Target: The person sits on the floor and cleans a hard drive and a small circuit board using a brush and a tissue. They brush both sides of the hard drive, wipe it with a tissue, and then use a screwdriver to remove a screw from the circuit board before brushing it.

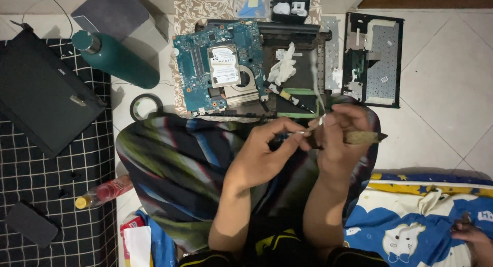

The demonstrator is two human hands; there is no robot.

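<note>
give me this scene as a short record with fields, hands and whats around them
left hand: pinches a small pale piece at the fingertips, against the right hand
right hand: grips a brown brush, bristle tip pointing right
lap: striped cloth under both hands
ahead: blue circuit board with a silver drive on it, white cloth, keyboard frame
left side: green bottle, tape roll, closed black laptop
</note>
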